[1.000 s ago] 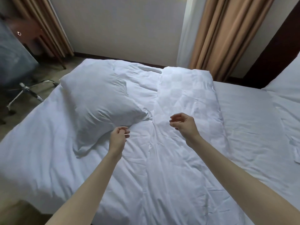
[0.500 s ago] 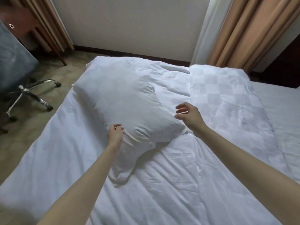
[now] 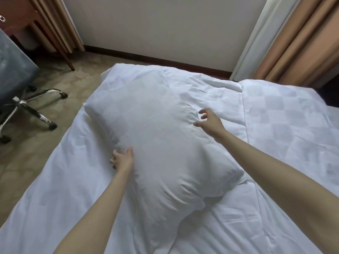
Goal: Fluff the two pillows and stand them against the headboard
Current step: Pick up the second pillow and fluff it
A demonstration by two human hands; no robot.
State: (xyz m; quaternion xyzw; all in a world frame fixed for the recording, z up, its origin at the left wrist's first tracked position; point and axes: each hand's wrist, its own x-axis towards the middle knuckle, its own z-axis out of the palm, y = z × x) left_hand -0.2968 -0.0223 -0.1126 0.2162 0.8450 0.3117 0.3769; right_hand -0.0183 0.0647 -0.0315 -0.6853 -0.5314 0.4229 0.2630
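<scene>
A white pillow (image 3: pixel 161 143) lies flat on the white bed (image 3: pixel 55 189), long axis running away from me. My left hand (image 3: pixel 122 158) rests against the pillow's left edge, fingers spread and touching the fabric. Over the right edge my right hand (image 3: pixel 209 123) hovers with its fingers spread apart and nothing in it. A second pillow and the headboard are out of view.
A folded checkered white duvet (image 3: pixel 286 129) lies on the bed to the right. An office chair with a chrome wheeled base (image 3: pixel 31 107) stands on the floor at left, with a wooden desk (image 3: pixel 16 17) behind it. Tan curtains (image 3: pixel 300 39) hang at back right.
The view has swung left and closer, so the pillow now sits in the middle. Both hands opened from loose fists and moved to either side of the pillow.
</scene>
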